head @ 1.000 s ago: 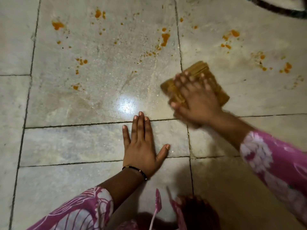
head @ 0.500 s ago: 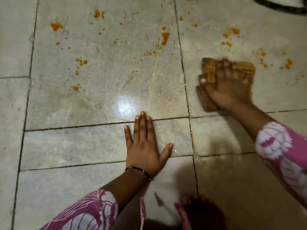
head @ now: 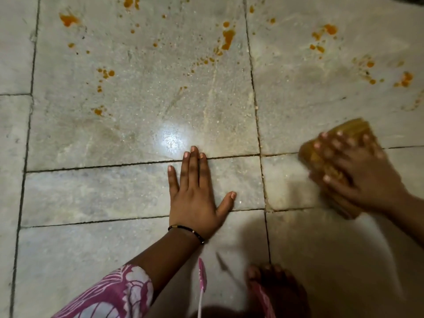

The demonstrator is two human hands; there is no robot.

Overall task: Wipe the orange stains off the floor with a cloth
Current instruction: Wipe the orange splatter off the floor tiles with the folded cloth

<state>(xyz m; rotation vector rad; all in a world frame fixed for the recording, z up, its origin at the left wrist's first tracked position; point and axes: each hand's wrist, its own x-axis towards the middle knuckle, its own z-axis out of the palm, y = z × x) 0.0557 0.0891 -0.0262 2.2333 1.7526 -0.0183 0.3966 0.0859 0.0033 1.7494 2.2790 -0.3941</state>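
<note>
Orange stains dot the far part of the grey stone floor (head: 114,191): a streak (head: 227,39) near the middle, a blob (head: 68,19) at far left, and patches at far right (head: 406,79). A folded yellow-brown cloth (head: 353,127) lies at the right, across a tile joint. My right hand (head: 362,175) presses on top of it with fingers spread, blurred by motion. My left hand (head: 195,196) rests flat on the floor in the middle, fingers straight, a thin bracelet on its wrist.
My bare foot (head: 275,288) shows at the bottom edge, beside a hanging pink strip of clothing (head: 202,278). A bright light reflection (head: 172,138) sits just beyond my left fingertips. Dark grout lines cross the floor.
My right hand has swept the cloth from the middle out to the right, then back toward me across the tile joint. My left hand has stayed planted.
</note>
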